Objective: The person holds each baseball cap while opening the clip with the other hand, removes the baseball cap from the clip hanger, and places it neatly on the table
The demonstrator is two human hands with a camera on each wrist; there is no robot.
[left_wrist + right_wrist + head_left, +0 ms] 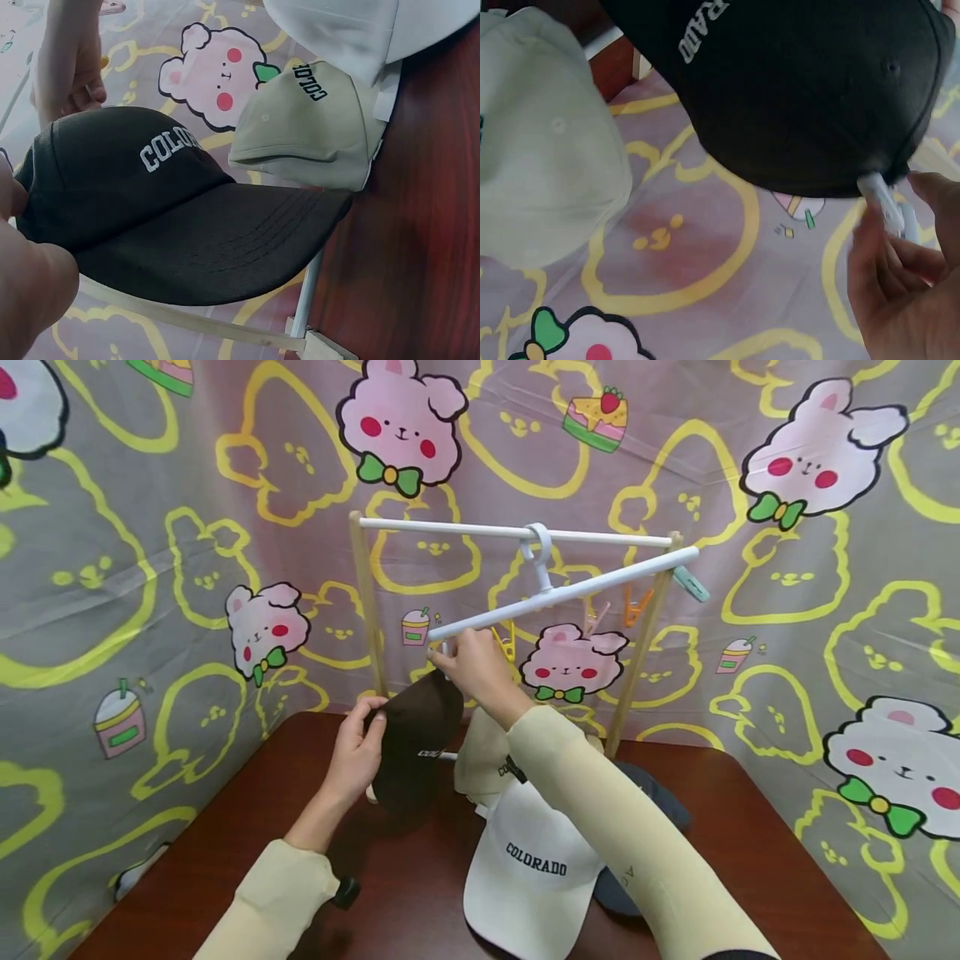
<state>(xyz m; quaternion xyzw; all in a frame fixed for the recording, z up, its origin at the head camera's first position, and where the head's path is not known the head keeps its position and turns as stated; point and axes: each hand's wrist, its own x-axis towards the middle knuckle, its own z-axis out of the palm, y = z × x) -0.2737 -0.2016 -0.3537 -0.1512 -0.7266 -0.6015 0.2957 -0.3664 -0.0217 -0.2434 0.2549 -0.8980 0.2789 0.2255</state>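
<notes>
A dark cap (411, 739) with white lettering hangs below the left, lower end of a tilted pale blue hanger (564, 595). My left hand (358, 745) grips the cap's edge, thumb on the near side; in the left wrist view its brim (217, 244) extends away from that hand. With my right hand (480, 664) I pinch a white clothespin (881, 201) at the hanger's low end. In the right wrist view the clothespin's tip is right at the edge of the dark cap's crown (810, 97).
The hanger hooks over a white rod (450, 529) on a wooden-post stand. Yellow (506, 642), pink, orange and teal (690, 583) clothespins hang along it. A white COLORADO cap (528, 868), a beige cap (480, 756) and a navy cap (652, 793) lie on the brown table (217, 835).
</notes>
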